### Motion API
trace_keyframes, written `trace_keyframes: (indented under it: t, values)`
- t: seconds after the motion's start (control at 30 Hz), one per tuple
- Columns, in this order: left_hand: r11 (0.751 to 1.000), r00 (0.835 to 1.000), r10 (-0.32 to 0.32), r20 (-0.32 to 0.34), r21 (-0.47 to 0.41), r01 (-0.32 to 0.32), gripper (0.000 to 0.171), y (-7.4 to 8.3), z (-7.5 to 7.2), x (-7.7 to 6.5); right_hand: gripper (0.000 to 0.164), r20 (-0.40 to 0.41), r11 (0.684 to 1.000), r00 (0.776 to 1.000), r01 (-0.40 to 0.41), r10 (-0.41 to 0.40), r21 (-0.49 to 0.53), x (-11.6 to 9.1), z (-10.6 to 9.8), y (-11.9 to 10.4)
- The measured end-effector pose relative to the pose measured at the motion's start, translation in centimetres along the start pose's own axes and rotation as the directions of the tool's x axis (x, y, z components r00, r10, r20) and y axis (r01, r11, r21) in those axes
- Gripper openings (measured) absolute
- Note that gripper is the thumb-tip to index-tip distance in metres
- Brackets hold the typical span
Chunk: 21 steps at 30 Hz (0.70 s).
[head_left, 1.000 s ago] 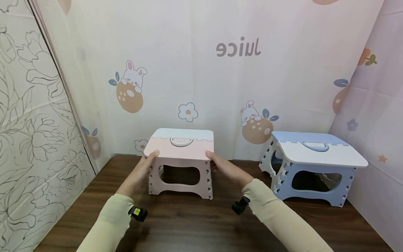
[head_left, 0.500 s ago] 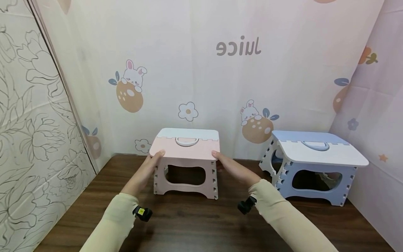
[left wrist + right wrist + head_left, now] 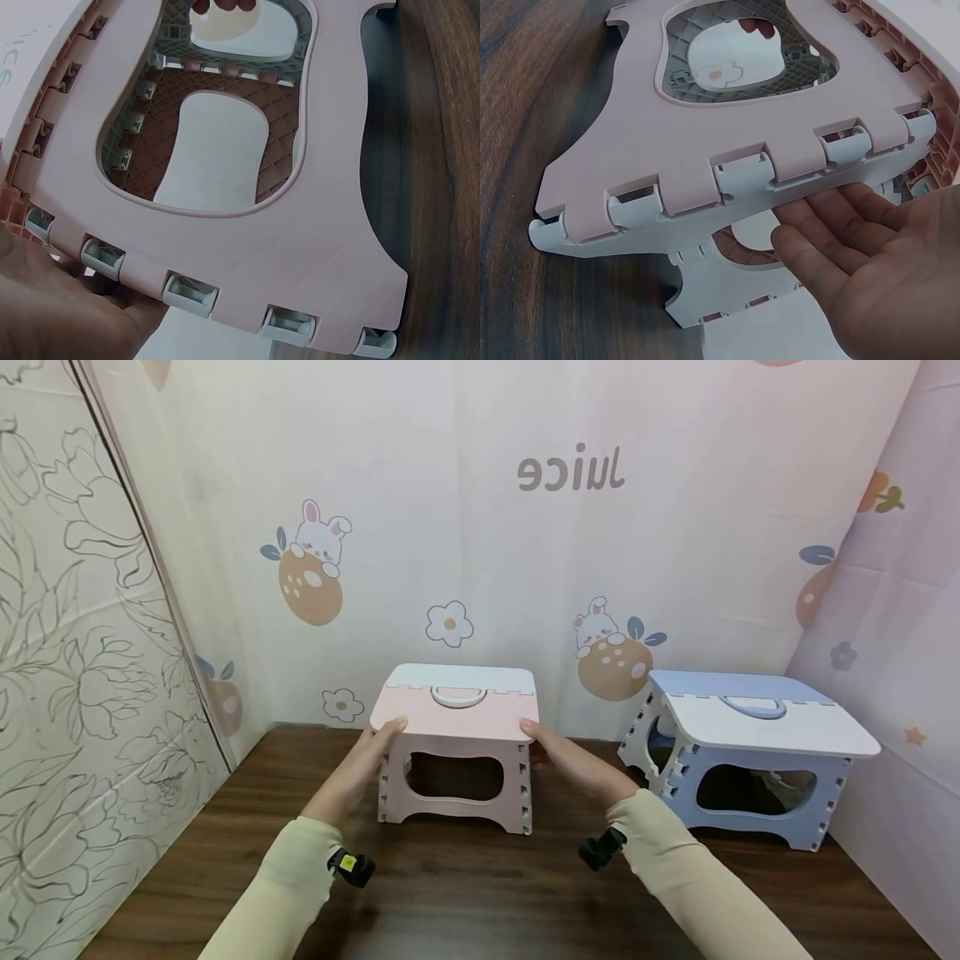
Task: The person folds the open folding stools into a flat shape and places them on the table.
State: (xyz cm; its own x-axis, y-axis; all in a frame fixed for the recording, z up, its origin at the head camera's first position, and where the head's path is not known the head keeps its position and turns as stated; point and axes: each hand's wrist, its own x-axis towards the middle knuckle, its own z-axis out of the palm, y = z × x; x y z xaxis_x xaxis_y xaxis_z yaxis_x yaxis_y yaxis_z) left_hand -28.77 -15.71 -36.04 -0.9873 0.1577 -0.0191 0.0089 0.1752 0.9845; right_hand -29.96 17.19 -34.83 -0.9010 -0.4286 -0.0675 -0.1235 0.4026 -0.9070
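Head view: I see L hand (image 3: pixel 362 767) and R hand (image 3: pixel 576 764) clamped on the pink stool (image 3: pixel 456 744), one per side, thumbs (image 3: pixel 396 724) on the seat (image 3: pixel 457 722) nr front corners. R wrist cam: fingers (image 3: pixel 815 229) touch the white side panel (image 3: pixel 705 216). Stool's upright on the brown table (image 3: pixel 465 893), approx. ctr., nr the back curtain (image 3: pixel 465 527). Blue-and-white stool (image 3: pixel 757 729) stands upright to its R, apart from it, by the right curtain (image 3: pixel 903 643).

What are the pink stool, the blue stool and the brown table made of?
The pink stool looks like hard plastic, smooth and matte: moulded grid ribs show inside. The blue stool seems the same, with similar interlocking edges. The brown table looks like wood with a soft sheen: dark grain streaks run across it, though they could be printed.
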Motion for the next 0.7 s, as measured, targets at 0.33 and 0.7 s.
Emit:
trace_keyframes:
  t: [0.33,0.7]
  values:
    - [1.0,1.0,-0.014,0.017,0.0,0.014,0.091,0.2,0.8,-0.1,0.082,0.022,1.0,0.999,0.025,-0.025,0.009,-0.6,-0.9,0.3]
    - [1.0,1.0,0.005,0.017,-0.004,-0.005,0.091,0.1,1.8,0.0,0.081,0.028,0.998,0.999,0.043,-0.044,0.037,-1.3,-1.7,0.9]
